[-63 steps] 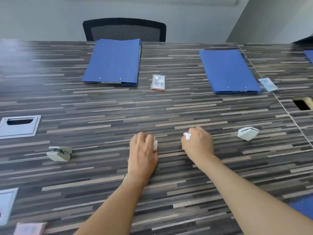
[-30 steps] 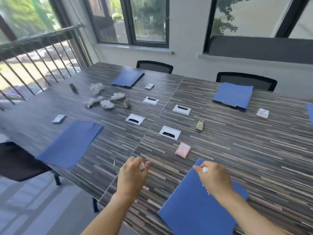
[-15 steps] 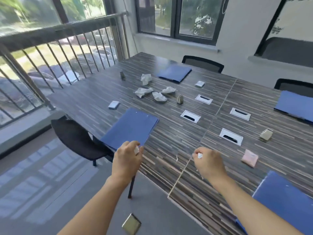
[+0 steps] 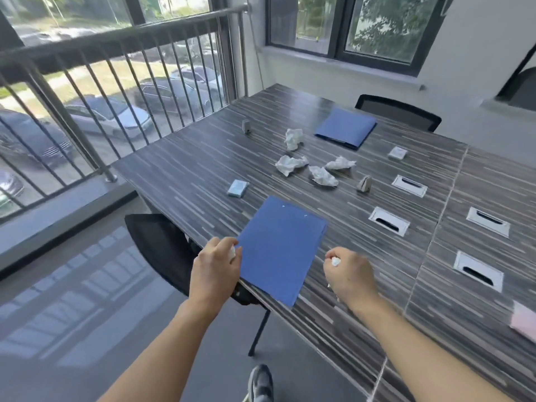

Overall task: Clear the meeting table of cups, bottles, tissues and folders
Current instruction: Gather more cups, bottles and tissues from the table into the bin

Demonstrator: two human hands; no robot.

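Observation:
My left hand (image 4: 214, 271) is closed around a small white tissue wad, held at the near left corner of a blue folder (image 4: 280, 248) that lies at the table's near edge. My right hand (image 4: 349, 276) is closed on another white tissue wad above the table, right of that folder. Several crumpled white tissues (image 4: 291, 164) lie further out near the table's middle. A second blue folder (image 4: 345, 127) rests at the far side by a chair. A small tissue pack (image 4: 238, 188) sits beyond the near folder, another pack (image 4: 397, 153) at the far right.
The striped wooden table (image 4: 188, 169) has several metal cable ports (image 4: 388, 221). Small clips (image 4: 364, 184) stand on it. A black chair (image 4: 158, 248) is tucked under the near edge by my left hand. A railing (image 4: 87, 82) runs along the left. A pink pack (image 4: 525, 320) lies at the right edge.
I have turned and walked left along the table, both hands still holding the tissue wads. The crumpled tissues and the near blue folder are now closer and more central.

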